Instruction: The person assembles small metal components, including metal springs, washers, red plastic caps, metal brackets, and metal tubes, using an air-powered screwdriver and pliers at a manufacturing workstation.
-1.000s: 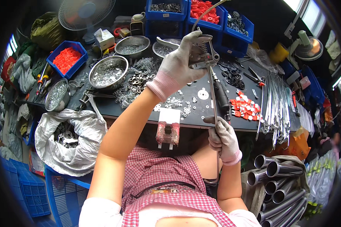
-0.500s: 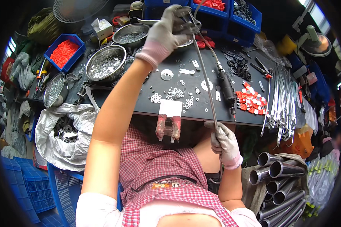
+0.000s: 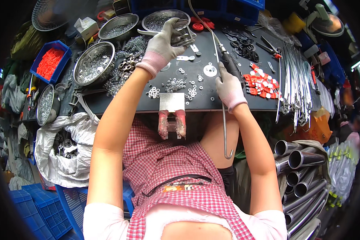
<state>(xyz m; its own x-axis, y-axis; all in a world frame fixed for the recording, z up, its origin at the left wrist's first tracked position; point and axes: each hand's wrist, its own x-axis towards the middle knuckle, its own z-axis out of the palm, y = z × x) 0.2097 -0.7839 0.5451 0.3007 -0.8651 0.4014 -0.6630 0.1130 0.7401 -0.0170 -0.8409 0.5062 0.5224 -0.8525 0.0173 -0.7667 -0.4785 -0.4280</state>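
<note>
My left hand (image 3: 163, 50), in a light glove with a pink cuff, is closed around a metal lever bracket (image 3: 185, 39) over the far part of the bench. The bracket's holed end shows to the right of the fingers, and a pale lever arm sticks out to the left. My right hand (image 3: 229, 87), gloved alike, grips a long thin metal rod (image 3: 225, 132). The rod's hooked lower end hangs over my lap, and its upper end reaches up beside a black power screwdriver (image 3: 230, 64). A gap shows between the rod and the bracket.
A metal block fixture (image 3: 172, 102) with red-wrapped legs stands at the bench edge. Small washers (image 3: 175, 85) lie behind it. Steel bowls (image 3: 93, 64) of small parts are at left. Red-and-white clips (image 3: 261, 82) and long rods (image 3: 298, 90) are at right; metal tubes (image 3: 302, 159) stand below.
My left hand has come down and left with the bracket, away from the rod. My right hand has risen over the bench and now grips the rod further from its lower hook.
</note>
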